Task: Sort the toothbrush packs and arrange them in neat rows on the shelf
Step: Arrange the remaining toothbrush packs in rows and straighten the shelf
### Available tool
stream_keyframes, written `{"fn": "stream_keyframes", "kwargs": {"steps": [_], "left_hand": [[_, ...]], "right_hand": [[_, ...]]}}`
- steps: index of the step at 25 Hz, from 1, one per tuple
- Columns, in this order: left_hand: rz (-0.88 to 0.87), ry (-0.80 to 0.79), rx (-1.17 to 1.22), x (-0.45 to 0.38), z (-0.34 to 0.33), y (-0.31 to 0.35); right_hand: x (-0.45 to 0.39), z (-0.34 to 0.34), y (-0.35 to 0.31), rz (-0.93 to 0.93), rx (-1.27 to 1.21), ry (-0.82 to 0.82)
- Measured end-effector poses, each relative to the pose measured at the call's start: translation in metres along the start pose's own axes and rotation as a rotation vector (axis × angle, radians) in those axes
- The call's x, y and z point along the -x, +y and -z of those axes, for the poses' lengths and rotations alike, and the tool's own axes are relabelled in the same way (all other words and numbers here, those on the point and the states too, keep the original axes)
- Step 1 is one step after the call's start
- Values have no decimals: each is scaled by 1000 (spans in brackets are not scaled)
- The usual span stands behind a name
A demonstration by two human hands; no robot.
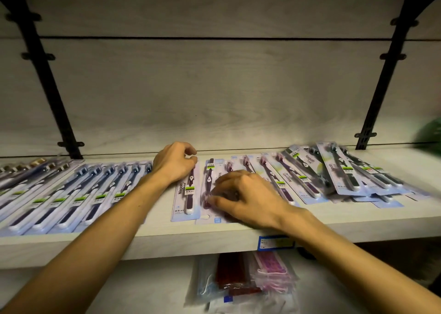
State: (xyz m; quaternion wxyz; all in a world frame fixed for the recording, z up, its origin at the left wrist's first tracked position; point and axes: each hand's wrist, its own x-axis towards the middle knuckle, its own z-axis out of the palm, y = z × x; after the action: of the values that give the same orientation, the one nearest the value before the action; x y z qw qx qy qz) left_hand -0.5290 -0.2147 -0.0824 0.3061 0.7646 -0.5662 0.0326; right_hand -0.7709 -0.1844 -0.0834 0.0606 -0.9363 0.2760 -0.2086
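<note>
Your left hand [175, 163] pinches far end of purple pack [186, 195]; right hand [245, 198] presses flat on neighbouring pack [210, 192], near shelf [167, 239] front edge.

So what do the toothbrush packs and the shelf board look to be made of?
Toothbrush packs: glossy printed card, probably under a clear plastic blister, judging by the sheen. Shelf board: pale matt laminate or wood-look board, with faint grain; the core can't be told.

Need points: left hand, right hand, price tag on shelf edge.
left hand [174, 164]: head view, on the back of the hand.
right hand [245, 194]: head view, on the back of the hand.
price tag [276, 242]: head view, on its middle, at the shelf's front edge.
</note>
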Motion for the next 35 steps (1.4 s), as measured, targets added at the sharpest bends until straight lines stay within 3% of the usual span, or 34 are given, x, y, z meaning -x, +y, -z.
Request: {"fn": "stream_keyframes", "kwargs": {"steps": [3, 9, 17, 21, 25, 28, 31, 35], "left_hand": [[-23, -24, 47, 0, 0, -2], [-189, -311, -64, 1, 13, -7], [-247, -415, 194, 21, 20, -27], [-420, -462, 179, 27, 26, -14], [-492, -427, 16, 33, 25, 1], [-453, -377, 29, 36, 26, 5], [-468, -411, 187, 42, 22, 8], [-392, -394, 514, 51, 22, 14]], "right_hand": [[-3, -4, -9, -11, 36, 39], [-11, -4, -21, -211, -83, 69], [-1, 47, -2, -333, -328, 242], [13, 43, 24, -333, -549, 166], [23, 26, 38, -249, -445, 89], [26, 29, 54, -295, -256, 170], [25, 32, 69, -423, 63, 256], [9, 27, 74, -511, 187, 298]]}}
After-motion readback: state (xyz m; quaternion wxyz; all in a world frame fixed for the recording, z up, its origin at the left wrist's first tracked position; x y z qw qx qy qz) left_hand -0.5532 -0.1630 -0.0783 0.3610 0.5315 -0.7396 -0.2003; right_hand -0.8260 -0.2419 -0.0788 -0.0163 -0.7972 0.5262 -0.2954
